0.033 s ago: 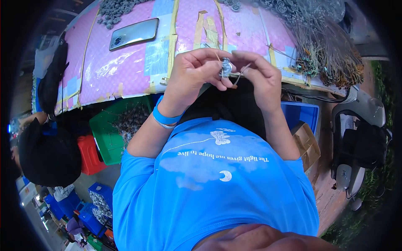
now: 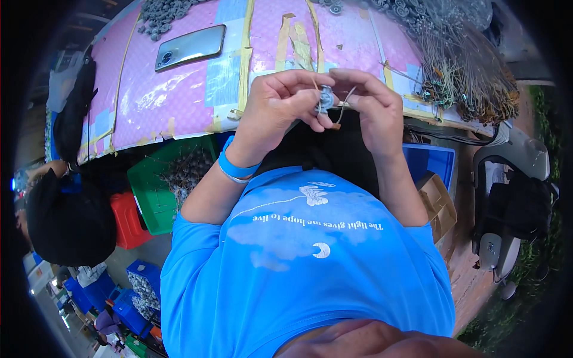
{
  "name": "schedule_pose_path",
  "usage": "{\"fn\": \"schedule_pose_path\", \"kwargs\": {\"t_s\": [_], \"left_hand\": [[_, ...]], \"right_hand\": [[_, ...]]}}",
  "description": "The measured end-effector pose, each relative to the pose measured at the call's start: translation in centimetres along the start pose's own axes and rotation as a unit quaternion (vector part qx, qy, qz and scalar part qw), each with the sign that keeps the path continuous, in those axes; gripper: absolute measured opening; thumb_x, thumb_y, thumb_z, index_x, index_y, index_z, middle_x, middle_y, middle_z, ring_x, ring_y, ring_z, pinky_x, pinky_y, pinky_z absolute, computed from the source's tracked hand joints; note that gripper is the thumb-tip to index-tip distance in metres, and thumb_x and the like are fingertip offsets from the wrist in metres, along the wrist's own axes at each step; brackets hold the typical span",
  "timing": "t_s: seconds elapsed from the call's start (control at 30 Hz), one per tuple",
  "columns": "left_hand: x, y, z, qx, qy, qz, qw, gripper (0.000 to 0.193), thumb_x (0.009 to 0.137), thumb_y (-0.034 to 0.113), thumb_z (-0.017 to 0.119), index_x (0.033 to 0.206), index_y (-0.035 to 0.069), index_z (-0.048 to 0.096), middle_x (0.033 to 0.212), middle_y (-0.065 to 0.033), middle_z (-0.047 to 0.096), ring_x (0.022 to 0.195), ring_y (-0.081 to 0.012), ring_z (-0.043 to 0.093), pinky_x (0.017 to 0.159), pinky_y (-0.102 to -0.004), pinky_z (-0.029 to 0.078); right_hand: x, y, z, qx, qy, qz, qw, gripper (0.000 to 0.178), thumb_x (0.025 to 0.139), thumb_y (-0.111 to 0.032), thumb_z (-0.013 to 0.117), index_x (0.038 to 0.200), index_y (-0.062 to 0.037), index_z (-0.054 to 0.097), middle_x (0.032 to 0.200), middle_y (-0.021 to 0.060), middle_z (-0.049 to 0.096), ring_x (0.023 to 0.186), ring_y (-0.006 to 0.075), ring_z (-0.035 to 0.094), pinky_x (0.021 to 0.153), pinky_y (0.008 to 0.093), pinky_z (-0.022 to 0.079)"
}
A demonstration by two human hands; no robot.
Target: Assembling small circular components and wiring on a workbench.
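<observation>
While you sit at the bench (image 2: pixel 161 110), pink-covered and patched with tape, the smartphone (image 2: pixel 190 48) lying on it serves as reference for all entries.

Item: one small rounded grey part (image 2: pixel 325 99), held up to the right of the smartphone and nearer you. Your left hand (image 2: pixel 271 110) has it, thumb and fingers drawn narrow around it; a blue wristband (image 2: pixel 234 166) circles that wrist.

Item: one thin curved lead (image 2: pixel 344 107) with a brown tip, just right of the grey part, farther from the smartphone. Your right hand (image 2: pixel 379 113) is beside it, fingers bent, thumb near the lead; whether they grip it, you cannot tell from this view.

Stock: heap of grey round parts (image 2: pixel 167 17), just beyond the smartphone; bundle of thin leads (image 2: pixel 462 68) with coppery ends, well to its right.

Containers, all nearer you than the smartphone and lower: green crate (image 2: pixel 143 191) with a tangle of parts (image 2: pixel 188 170); red container (image 2: pixel 126 221), left of the crate; blue bin (image 2: pixel 439 156) and brown cardboard box (image 2: pixel 440 206), far to the smartphone's right.
</observation>
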State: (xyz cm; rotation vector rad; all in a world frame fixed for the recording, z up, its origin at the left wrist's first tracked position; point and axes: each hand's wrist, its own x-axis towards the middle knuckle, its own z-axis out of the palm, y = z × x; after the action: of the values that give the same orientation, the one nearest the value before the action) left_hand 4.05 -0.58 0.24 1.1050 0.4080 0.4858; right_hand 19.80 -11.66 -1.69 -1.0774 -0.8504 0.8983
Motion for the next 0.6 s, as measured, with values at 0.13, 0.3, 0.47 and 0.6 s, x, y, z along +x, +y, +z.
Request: {"fn": "schedule_pose_path", "kwargs": {"t_s": [0.13,0.3,0.47,0.6], "left_hand": [[-0.3,0.0,1.0,0.061,-0.018,-0.028,0.998,0.026,0.089,0.005,0.06,0.112,-0.007,0.065,0.082,-0.0109,0.069,0.062,-0.0188,0.07,0.056,-0.0264,0.058],[-0.6,-0.3,0.7,0.073,-0.019,-0.02,0.997,0.027,0.088,0.005,0.061,0.112,-0.006,0.065,0.082,-0.0119,0.07,0.063,-0.0192,0.07,0.055,-0.0264,0.058],[-0.7,-0.3,0.1,0.035,-0.015,-0.005,0.999,0.023,0.088,0.005,0.061,0.108,-0.006,0.066,0.084,-0.014,0.071,0.061,-0.0197,0.07,0.053,-0.026,0.057],[-0.5,-0.8,-0.1,-0.007,-0.011,-0.007,1.0,0.016,0.087,0.003,0.061,0.101,-0.004,0.065,0.085,-0.0149,0.071,0.059,-0.0193,0.069,0.051,-0.0252,0.056]], "right_hand": [[0.5,-0.2,0.8,0.065,-0.08,-0.019,0.994,0.036,0.085,-0.003,0.057,0.119,0.0049,0.063,0.109,0.0141,0.068,0.098,0.0183,0.066,0.089,0.0315,0.052],[0.4,0.6,1.2,0.005,-0.044,-0.042,0.998,0.019,0.095,-0.006,0.06,0.112,0.002,0.063,0.113,0.0201,0.068,0.099,0.0212,0.067,0.089,0.0335,0.053],[0.4,0.6,1.6,0.017,0.007,-0.071,0.997,0.01,0.097,-0.009,0.061,0.101,-0.0001,0.064,0.106,0.0128,0.07,0.089,0.0122,0.066,0.074,0.0249,0.054],[0.2,0.6,2.1,0.015,0.019,-0.052,0.998,0.011,0.097,-0.01,0.06,0.101,0.0,0.064,0.103,0.011,0.071,0.084,0.0107,0.065,0.07,0.024,0.053]]}}
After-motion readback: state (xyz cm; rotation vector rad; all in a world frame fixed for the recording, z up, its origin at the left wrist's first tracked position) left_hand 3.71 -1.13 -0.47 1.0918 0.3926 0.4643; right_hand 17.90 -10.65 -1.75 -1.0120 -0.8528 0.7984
